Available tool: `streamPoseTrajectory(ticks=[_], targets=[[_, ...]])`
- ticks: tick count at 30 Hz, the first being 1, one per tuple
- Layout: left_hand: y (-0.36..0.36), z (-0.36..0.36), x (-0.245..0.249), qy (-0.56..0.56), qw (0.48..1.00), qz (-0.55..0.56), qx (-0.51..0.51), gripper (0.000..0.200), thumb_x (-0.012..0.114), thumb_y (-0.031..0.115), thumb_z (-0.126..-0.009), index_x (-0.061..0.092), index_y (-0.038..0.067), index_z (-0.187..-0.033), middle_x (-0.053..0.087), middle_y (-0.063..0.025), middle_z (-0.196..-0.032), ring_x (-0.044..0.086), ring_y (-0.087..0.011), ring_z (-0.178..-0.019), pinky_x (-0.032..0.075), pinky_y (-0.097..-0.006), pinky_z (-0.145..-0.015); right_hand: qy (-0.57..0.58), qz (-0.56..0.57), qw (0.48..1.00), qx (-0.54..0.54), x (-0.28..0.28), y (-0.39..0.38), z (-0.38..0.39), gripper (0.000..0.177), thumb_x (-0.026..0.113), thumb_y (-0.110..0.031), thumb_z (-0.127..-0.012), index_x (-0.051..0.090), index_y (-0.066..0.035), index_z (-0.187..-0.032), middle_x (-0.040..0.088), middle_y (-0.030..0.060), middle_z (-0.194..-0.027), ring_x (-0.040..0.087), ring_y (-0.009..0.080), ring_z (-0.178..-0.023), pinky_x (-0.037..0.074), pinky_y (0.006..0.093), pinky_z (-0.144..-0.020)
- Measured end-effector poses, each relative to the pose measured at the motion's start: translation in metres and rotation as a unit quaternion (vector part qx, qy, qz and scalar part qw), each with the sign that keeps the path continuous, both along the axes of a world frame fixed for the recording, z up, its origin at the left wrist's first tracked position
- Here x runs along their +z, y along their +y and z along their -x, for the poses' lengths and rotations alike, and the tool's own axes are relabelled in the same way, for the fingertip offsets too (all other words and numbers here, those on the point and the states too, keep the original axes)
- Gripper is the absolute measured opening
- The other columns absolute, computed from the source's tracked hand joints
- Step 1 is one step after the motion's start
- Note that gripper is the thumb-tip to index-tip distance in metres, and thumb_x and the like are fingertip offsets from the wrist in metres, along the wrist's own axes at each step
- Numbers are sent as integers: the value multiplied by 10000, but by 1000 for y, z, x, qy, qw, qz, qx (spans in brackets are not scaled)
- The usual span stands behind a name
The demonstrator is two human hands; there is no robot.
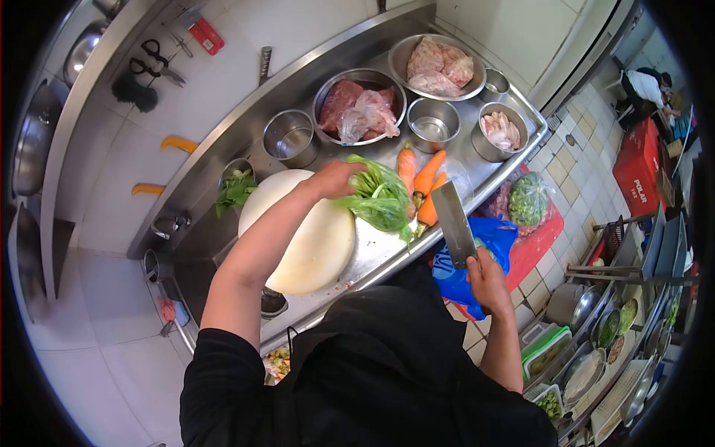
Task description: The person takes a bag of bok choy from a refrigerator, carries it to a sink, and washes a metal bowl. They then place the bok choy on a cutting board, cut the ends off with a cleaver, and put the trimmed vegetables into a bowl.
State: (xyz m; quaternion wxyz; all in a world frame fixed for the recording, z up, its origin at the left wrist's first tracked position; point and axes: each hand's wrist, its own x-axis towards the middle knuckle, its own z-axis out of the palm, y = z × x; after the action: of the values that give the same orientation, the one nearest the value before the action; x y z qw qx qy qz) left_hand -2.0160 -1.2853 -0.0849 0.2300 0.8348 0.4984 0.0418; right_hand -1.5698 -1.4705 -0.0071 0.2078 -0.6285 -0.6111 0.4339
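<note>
My left hand is closed on a bundle of green leafy vegetables in a clear plastic bag, at the right edge of a round white cutting board. Held in my right hand is a broad cleaver, its blade pointing up and away from me over the counter's front edge. Several carrots lie between the greens and the blade. Beyond them stand an empty steel pot and a steel bowl with red meat.
On the steel counter are another pot, a bowl of pale meat and a pot of meat pieces. A blue bag lies below the front edge. Shelves with food trays stand right. A person is far right.
</note>
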Motion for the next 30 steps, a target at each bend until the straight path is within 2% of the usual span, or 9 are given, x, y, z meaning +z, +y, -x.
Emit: streamPoseTrajectory(ticks=[7, 9, 13, 15, 17, 20, 22, 28, 30], targets=[[-6, 20, 84, -87, 990, 19, 107, 492, 800, 149, -804, 731, 121, -1290, 774, -140, -1079, 731, -265, -947, 580, -392, -888, -1, -21, 999, 29, -2, 4, 2, 162, 574, -160, -1101, 551, -4, -1063, 676, 182, -761, 710, 353, -715, 513, 472, -652], [-17, 42, 108, -85, 989, 27, 120, 426, 791, 139, -813, 749, 109, -1236, 773, -111, -1032, 719, -214, -899, 576, -358, -853, 0, -26, 999, 29, -5, 5, 3, 176, 564, -173, -1115, 565, -10, -1048, 621, 129, -729, 638, 240, -663, 481, 411, -616], [-59, 92, 135, -145, 954, 21, 263, 319, 804, 137, -818, 750, 64, -1124, 734, -44, -921, 674, -124, -808, 545, -310, -742, -5, -14, 999, 41, 4, 11, 15, 164, 579, -157, -1096, 553, -3, -1045, 680, 183, -763, 715, 352, -720, 512, 467, -648], [-86, 112, 127, -184, 930, -8, 317, 348, 822, 163, -818, 741, 59, -1139, 725, -53, -892, 675, -130, -778, 540, -309, -706, -4, 4, 998, 64, 2, 15, 22, 158, 571, -156, -1099, 562, -3, -1058, 681, 183, -767, 712, 333, -710, 511, 453, -643], [-122, 122, 108, -380, 819, -30, 429, 334, 841, 137, -831, 693, 18, -1106, 704, -49, -850, 664, -120, -733, 539, -277, -679, 17, 6, 996, 91, 3, 18, 36, 170, 568, -172, -1101, 568, -7, -1064, 685, 203, -781, 714, 365, -729, 514, 472, -653], [-175, 92, 50, -425, 715, -57, 553, 342, 871, 151, -856, 636, 14, -1064, 677, -46, -801, 676, -124, -733, 546, -270, -650, 30, -3, 987, 158, -13, 26, 60, 195, 564, -208, -1101, 571, -14, -1090, 696, 256, -832, 709, 453, -798, 520, 527, -693], [-201, 54, -3, -391, 692, -55, 604, 387, 903, 222, -869, 606, 30, -1026, 669, -54, -778, 692, -139, -712, 556, -293, -627, 22, -14, 977, 212, -27, 30, 84, 210, 563, -228, -1100, 568, -17, -1109, 702, 289, -867, 702, 507, -848, 522, 564, -724], [-251, -31, -53, -350, 709, 51, 610, 423, 895, 278, -907, 627, 7, -1089, 728, -100, -799, 726, -166, -699, 582, -333, -649, -69, -16, 934, 351, -45, 31, 150, 247, 547, -264, -1095, 531, -25, -1156, 691, 365, -950, 650, 592, -953, 484, 662, -835], [-262, -30, -61, -272, 808, -66, 518, 375, 865, 213, -919, 641, 20, -1149, 751, -119, -866, 733, -204, -696, 596, -346, -680, -97, -32, 927, 361, -36, 28, 161, 240, 533, -264, -1099, 526, -30, -1149, 685, 368, -929, 644, 601, -934, 470, 679, -838]])
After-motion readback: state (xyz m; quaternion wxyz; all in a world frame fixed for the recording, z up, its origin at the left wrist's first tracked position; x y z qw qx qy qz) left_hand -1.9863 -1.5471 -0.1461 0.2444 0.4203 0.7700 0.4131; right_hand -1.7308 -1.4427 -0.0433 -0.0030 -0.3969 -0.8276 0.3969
